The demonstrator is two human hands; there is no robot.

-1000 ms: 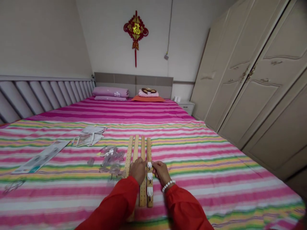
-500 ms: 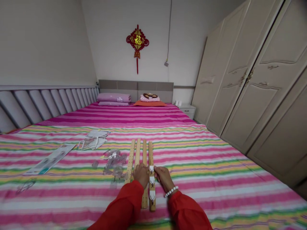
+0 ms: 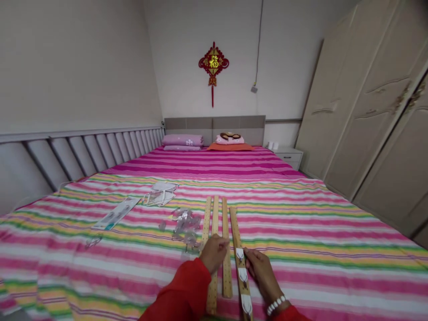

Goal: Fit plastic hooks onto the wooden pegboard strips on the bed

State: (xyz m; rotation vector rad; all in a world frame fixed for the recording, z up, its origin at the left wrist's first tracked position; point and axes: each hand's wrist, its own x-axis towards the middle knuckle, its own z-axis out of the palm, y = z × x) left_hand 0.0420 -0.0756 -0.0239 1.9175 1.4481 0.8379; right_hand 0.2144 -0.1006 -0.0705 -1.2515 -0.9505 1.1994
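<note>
Three hooks (image 3: pixel 242 275) are lining the rightmost stick (image 3: pixel 235 227) on the bed (image 3: pixel 317 232); the right hand (image 3: pixel 263 268) is touching the farthest, the left hand (image 3: pixel 214 253) hovering over other sticks (image 3: pixel 226 278); either grip's closure I cannot tell.

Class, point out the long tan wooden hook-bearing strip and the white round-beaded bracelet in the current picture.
Long tan wooden hook-bearing strip (image 3: pixel 236 231): head view, on its bare far part.
White round-beaded bracelet (image 3: pixel 276 304): head view, middle of its visible beads.

Right fingers (image 3: pixel 253 255) at white hook (image 3: pixel 240 254) on wooden strip (image 3: pixel 235 227), left fingers (image 3: pixel 221 243) over neighbouring strips (image 3: pixel 226 273), striped bedcover (image 3: pixel 310 254) beneath
</note>
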